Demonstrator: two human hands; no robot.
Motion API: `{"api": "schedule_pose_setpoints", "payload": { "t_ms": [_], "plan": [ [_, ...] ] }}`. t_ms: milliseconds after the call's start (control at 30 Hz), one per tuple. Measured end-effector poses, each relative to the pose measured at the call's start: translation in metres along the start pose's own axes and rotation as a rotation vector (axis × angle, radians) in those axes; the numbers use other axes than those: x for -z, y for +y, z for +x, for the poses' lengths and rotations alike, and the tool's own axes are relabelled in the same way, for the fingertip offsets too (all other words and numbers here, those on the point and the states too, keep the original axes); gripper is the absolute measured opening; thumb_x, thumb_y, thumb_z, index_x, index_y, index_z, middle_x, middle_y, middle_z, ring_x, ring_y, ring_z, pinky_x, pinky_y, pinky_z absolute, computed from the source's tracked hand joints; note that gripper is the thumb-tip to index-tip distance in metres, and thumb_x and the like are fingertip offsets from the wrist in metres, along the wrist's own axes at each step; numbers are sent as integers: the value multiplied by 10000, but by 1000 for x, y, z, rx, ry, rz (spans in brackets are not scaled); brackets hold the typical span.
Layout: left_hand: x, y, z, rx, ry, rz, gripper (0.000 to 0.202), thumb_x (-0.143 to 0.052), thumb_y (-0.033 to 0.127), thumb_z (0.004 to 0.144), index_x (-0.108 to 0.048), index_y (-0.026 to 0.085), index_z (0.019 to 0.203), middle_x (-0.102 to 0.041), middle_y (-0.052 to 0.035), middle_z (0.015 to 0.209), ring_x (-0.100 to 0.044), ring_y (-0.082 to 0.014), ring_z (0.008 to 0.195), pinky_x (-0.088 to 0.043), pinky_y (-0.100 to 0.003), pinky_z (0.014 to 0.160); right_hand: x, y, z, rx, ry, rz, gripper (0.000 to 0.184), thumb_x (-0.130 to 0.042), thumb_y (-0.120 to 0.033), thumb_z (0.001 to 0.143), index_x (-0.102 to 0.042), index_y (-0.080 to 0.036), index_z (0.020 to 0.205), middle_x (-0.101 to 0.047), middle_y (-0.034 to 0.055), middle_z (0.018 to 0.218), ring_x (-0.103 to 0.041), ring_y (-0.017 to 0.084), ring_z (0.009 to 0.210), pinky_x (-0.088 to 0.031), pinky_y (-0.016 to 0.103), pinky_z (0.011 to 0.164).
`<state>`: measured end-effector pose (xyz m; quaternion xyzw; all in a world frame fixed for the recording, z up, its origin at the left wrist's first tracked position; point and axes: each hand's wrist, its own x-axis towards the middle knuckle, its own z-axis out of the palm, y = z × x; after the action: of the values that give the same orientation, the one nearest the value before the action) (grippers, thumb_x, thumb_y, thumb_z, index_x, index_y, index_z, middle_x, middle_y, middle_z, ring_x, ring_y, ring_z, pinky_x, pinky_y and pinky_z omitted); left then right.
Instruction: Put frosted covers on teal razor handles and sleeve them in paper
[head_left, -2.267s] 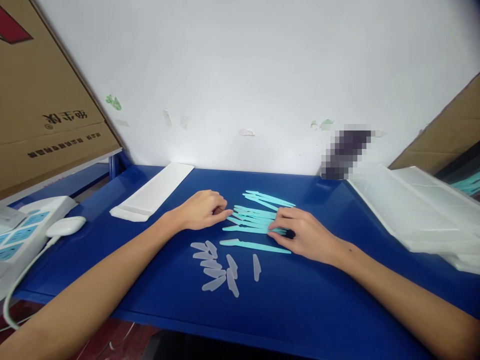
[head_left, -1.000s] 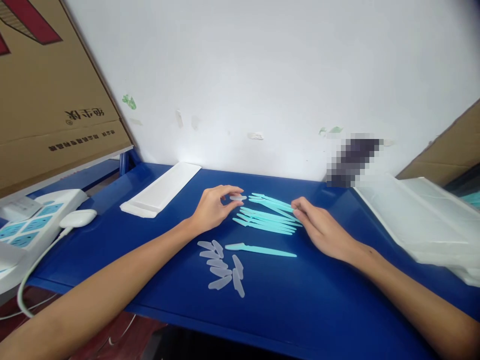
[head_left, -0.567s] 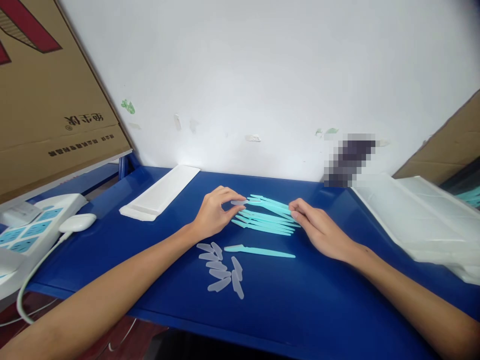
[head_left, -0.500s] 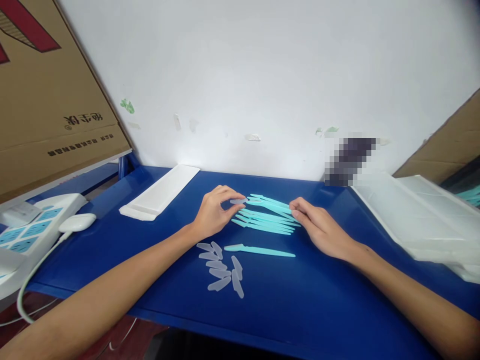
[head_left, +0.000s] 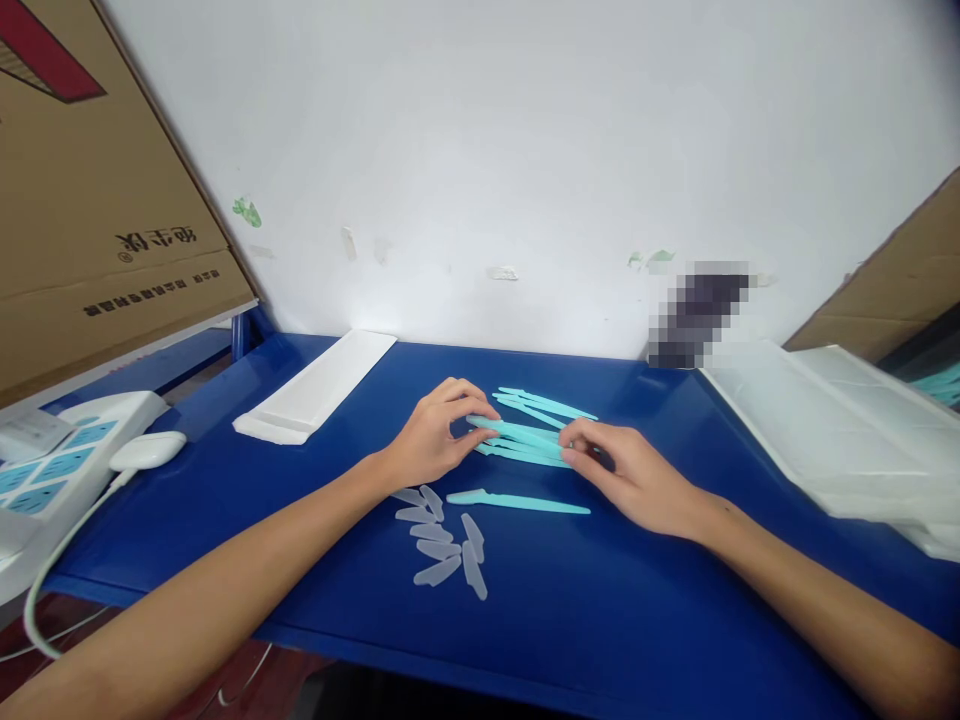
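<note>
A teal eyebrow razor (head_left: 534, 436) is held level between my hands. My left hand (head_left: 441, 432) pinches a translucent blade cap (head_left: 475, 421) at the razor's blade end; how far the cap covers the blade is hidden. The handle end sits in the closed fingers of my right hand (head_left: 634, 470). More teal razors (head_left: 551, 405) lie behind the held one, and others are partly covered below it. Nearer to me rests a single razor (head_left: 525, 502). Several loose blade caps (head_left: 437, 549) are scattered left of centre, below my left hand.
A long white tray (head_left: 319, 385) lies at the back left of the blue table (head_left: 600, 600). Translucent plastic bins (head_left: 847, 430) stand on the right. At the left are a power strip (head_left: 97, 435) with a white plug and cable, and a large cardboard box (head_left: 112, 180).
The held razor and both hands have moved slightly toward me, now over the other razors. My right hand has shifted left, closer to my left hand.
</note>
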<state>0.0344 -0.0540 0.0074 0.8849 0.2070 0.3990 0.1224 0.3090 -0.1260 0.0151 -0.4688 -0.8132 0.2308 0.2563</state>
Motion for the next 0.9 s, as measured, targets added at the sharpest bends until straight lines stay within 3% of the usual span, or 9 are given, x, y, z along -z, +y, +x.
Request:
{"api": "schedule_pose_setpoints", "payload": {
  "t_ms": [133,300,433,500,667,800,900],
  "plan": [
    [5,-3,0,-58,-119,58,106,-680,243,950,-676,183,1037,-672,-68,1018,-584,-195,955,-511,-346,816,0,-2,-1,37,6,-81,276,-448,-435,1024,-600,-221,939,-601,18,753,-528,165,682,-421,305,644],
    [13,0,2,-130,-159,127,127,-646,282,973,-697,174,1016,-675,-54,871,-568,-187,858,-496,-336,775,-1,-5,0,41,-9,-104,243,-468,-388,1019,-608,-217,920,-621,17,767,-540,159,685,-437,317,685],
    [24,1,6,-179,-350,189,129,-652,278,961,-720,172,984,-694,-51,847,-578,-205,898,-477,-356,835,-1,-3,1,109,-9,-190,220,-488,-340,1009,-630,-216,895,-631,18,763,-556,170,730,-435,350,763],
    [27,1,7,-163,-406,203,137,-664,290,939,-725,169,962,-701,-58,860,-585,-215,908,-474,-359,840,0,-1,2,119,-15,-231,235,-478,-322,1012,-642,-213,884,-646,26,778,-564,173,739,-434,359,777],
    [33,16,11,-66,-417,156,231,-649,354,918,-739,155,992,-694,-79,887,-577,-233,916,-479,-370,836,1,5,2,125,-34,-341,202,-525,-331,986,-685,-212,952,-654,39,816,-566,171,718,-441,353,736],
    [40,39,15,9,-643,-12,194,-751,397,863,-754,203,863,-598,6,671,-526,-172,720,-461,-336,791,0,8,3,107,-39,-355,218,-532,-362,985,-691,-214,986,-655,42,832,-584,176,737,-452,335,711],
    [44,48,15,2,-767,-14,186,-815,405,816,-781,233,878,-549,25,651,-489,-157,670,-446,-343,810,1,7,5,63,-53,-365,226,-533,-381,987,-686,-215,992,-650,35,818,-587,174,727,-448,316,679]
  ]
}}
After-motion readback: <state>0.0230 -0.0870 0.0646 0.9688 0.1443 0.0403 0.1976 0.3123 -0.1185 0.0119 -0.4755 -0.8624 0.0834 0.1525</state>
